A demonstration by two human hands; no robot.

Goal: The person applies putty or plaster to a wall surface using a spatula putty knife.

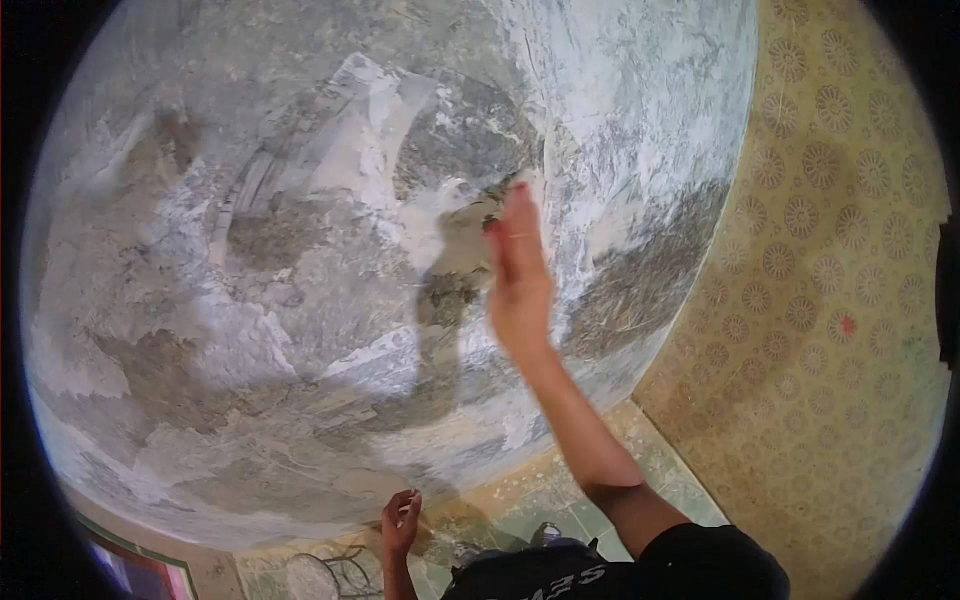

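Observation:
A grey wall (330, 290) with white, patchy plaster fills most of the head view. My right hand (520, 275) is raised in front of it, right of the middle, beside a darker rounded patch (465, 140). Its fingers are pressed together around something I cannot make out, and motion blurs them. The shadow of hand and forearm falls on the wall to the left. Low in the view, my left hand (401, 522) hangs near the foot of the wall, its fingers loosely curled and partly apart, with nothing visible in them.
A yellowish wall (820, 260) with round flower patterns meets the grey wall at the right. Below lies a greenish tiled floor (590, 515). A round object with dark metal rods (345, 575) stands at the bottom left, near a coloured frame (180, 580).

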